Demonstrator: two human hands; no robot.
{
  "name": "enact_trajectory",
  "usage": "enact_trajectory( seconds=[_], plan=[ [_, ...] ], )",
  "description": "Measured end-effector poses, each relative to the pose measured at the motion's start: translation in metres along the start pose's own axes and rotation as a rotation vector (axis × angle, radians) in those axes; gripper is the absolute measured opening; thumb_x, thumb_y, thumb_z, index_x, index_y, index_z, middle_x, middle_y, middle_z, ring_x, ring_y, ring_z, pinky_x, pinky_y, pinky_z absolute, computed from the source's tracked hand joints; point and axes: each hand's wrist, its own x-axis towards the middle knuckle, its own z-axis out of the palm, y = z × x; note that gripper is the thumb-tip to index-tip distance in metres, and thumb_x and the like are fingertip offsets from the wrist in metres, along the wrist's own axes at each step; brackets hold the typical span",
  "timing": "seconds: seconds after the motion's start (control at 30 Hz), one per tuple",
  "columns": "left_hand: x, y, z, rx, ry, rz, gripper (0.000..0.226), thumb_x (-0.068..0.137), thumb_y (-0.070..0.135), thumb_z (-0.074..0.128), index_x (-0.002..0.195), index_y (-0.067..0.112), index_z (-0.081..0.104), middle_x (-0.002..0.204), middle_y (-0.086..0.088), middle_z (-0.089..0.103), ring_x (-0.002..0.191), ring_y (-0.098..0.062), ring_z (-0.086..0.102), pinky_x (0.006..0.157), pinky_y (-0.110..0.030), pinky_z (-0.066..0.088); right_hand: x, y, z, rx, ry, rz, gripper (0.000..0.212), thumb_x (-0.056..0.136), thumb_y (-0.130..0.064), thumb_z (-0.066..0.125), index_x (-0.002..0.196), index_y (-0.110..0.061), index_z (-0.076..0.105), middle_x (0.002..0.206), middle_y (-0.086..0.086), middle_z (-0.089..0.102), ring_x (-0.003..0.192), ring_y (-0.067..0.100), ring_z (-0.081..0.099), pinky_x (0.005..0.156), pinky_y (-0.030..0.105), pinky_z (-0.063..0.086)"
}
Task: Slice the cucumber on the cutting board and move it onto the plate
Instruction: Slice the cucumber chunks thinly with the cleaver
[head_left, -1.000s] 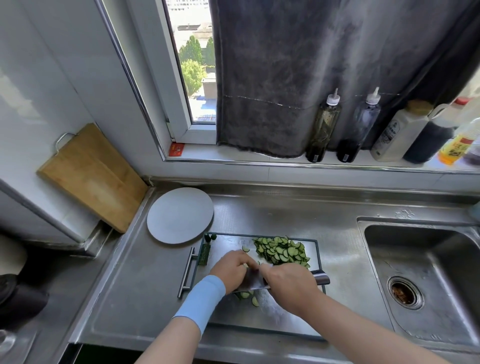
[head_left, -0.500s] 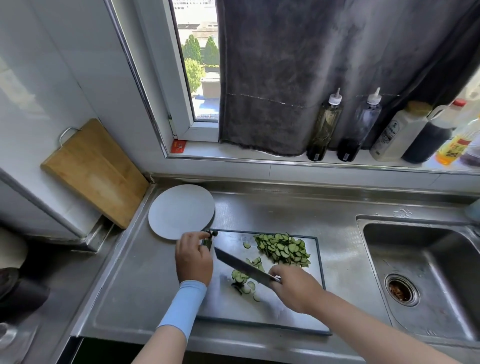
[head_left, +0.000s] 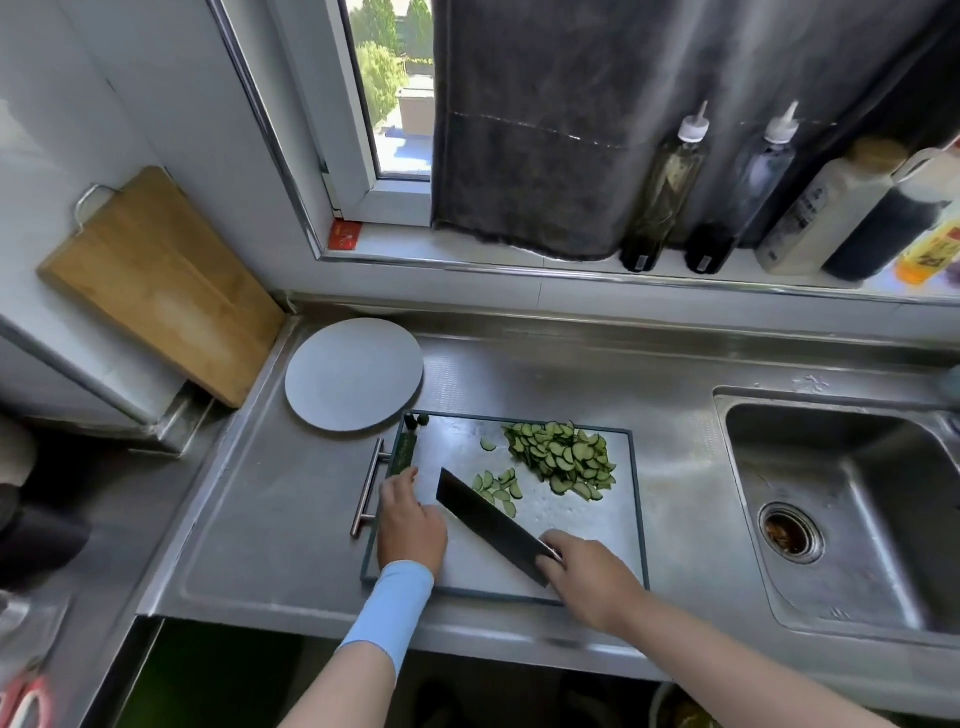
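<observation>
Nearest on the cutting board (head_left: 587, 525), the right hand (head_left: 592, 577) is wrapped round the handle of the knife (head_left: 488, 514), whose dark blade is angled away toward the left hand (head_left: 410, 519). That hand is laid palm down at the board's left edge, fingers relaxed, nothing held. Just beyond the blade a short row of cucumber slices (head_left: 496, 486) is seen; farther right the main pile of slices (head_left: 563, 457) is heaped. Beyond the left hand, the plate (head_left: 353, 374) is set on the tabletop (head_left: 571, 374)

No text legible anywhere, dark print on the white bottle (head_left: 826, 208) too blurred to read, yellow bottle (head_left: 930, 249) label unreadable, red sticker (head_left: 345, 235) on the window sill (head_left: 395, 241) illegible
</observation>
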Motion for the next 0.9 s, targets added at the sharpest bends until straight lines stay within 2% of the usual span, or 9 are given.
enact_trajectory(
  seconds=[0.13, 0.3, 0.37, 0.43, 0.5, 0.57, 0.67, 0.77, 0.9],
  plan=[
    [0.008, 0.008, 0.016, 0.050, -0.143, -0.049, 0.047, 0.092, 0.008, 0.042, 0.137, 0.021, 0.042, 0.141, -0.003, 0.039, 0.120, -0.024, 0.049, 0.099, -0.038, 0.045, 0.006, 0.012, -0.018, -0.034, 0.124, 0.053, 0.015, 0.102, -0.036, 0.043, 0.107, -0.031, 0.056, 0.095, 0.000, 0.069, 0.083, 0.023, 0.060, 0.070, 0.035, 0.047],
    [0.022, 0.020, 0.031, 0.140, -0.241, -0.005, 0.047, 0.095, 0.010, 0.044, 0.140, 0.022, 0.041, 0.141, -0.002, 0.039, 0.128, -0.024, 0.041, 0.105, -0.037, 0.038, 0.013, 0.025, -0.038, -0.015, 0.200, 0.105, 0.018, 0.102, -0.034, 0.045, 0.111, -0.029, 0.060, 0.096, 0.000, 0.070, 0.081, 0.022, 0.057, 0.066, 0.033, 0.044],
    [0.031, 0.028, 0.036, 0.167, -0.252, 0.014, 0.048, 0.095, 0.009, 0.044, 0.141, 0.021, 0.040, 0.141, -0.002, 0.039, 0.129, -0.024, 0.041, 0.106, -0.035, 0.037, 0.012, 0.028, -0.046, 0.031, 0.167, 0.105, 0.013, 0.101, -0.036, 0.047, 0.100, -0.034, 0.060, 0.087, -0.006, 0.067, 0.079, 0.018, 0.059, 0.067, 0.032, 0.047],
    [0.041, 0.034, 0.041, 0.214, -0.292, 0.056, 0.052, 0.094, 0.010, 0.049, 0.143, 0.020, 0.038, 0.143, -0.002, 0.036, 0.128, -0.024, 0.042, 0.106, -0.034, 0.036, 0.011, 0.029, -0.055, 0.098, 0.161, 0.090, 0.016, 0.100, -0.034, 0.049, 0.085, -0.036, 0.055, 0.075, -0.009, 0.061, 0.071, 0.012, 0.055, 0.062, 0.029, 0.042],
    [0.051, 0.040, 0.046, 0.270, -0.333, 0.078, 0.057, 0.091, 0.013, 0.058, 0.143, 0.020, 0.036, 0.142, -0.002, 0.033, 0.126, -0.025, 0.044, 0.104, -0.035, 0.038, 0.012, 0.028, -0.064, 0.158, 0.183, 0.080, 0.015, 0.100, -0.032, 0.050, 0.086, -0.034, 0.056, 0.073, -0.007, 0.059, 0.068, 0.013, 0.054, 0.060, 0.028, 0.040],
    [0.058, 0.048, 0.054, 0.277, -0.326, 0.070, 0.054, 0.090, 0.010, 0.058, 0.140, 0.019, 0.041, 0.137, -0.005, 0.037, 0.119, -0.027, 0.050, 0.099, -0.035, 0.043, 0.015, 0.028, -0.072, 0.211, 0.204, 0.074, 0.012, 0.100, -0.030, 0.050, 0.092, -0.033, 0.059, 0.072, -0.007, 0.059, 0.066, 0.013, 0.054, 0.057, 0.025, 0.038],
    [0.064, 0.063, 0.068, 0.110, -0.293, 0.015, 0.052, 0.087, 0.001, 0.057, 0.134, 0.019, 0.048, 0.124, -0.006, 0.051, 0.105, -0.024, 0.058, 0.096, -0.036, 0.049, 0.021, 0.027, -0.081, 0.249, 0.219, 0.081, 0.012, 0.101, -0.030, 0.050, 0.095, -0.030, 0.061, 0.072, -0.003, 0.061, 0.062, 0.015, 0.054, 0.056, 0.026, 0.038],
    [0.063, 0.073, 0.078, 0.001, -0.271, 0.001, 0.059, 0.086, -0.005, 0.056, 0.137, 0.020, 0.047, 0.123, -0.003, 0.054, 0.104, -0.019, 0.058, 0.097, -0.030, 0.046, 0.024, 0.024, -0.084, 0.244, 0.221, 0.087, 0.013, 0.101, -0.030, 0.049, 0.094, -0.030, 0.060, 0.072, -0.003, 0.060, 0.063, 0.015, 0.054, 0.056, 0.027, 0.038],
    [0.063, 0.071, 0.064, -0.034, -0.143, -0.002, 0.044, 0.093, -0.002, 0.045, 0.129, 0.022, 0.054, 0.121, 0.002, 0.053, 0.101, -0.014, 0.055, 0.089, -0.024, 0.043, 0.024, 0.015, -0.078, 0.197, 0.194, 0.058, 0.013, 0.102, -0.031, 0.048, 0.099, -0.026, 0.060, 0.077, 0.000, 0.063, 0.067, 0.015, 0.057, 0.061, 0.029, 0.043]
  ],
)
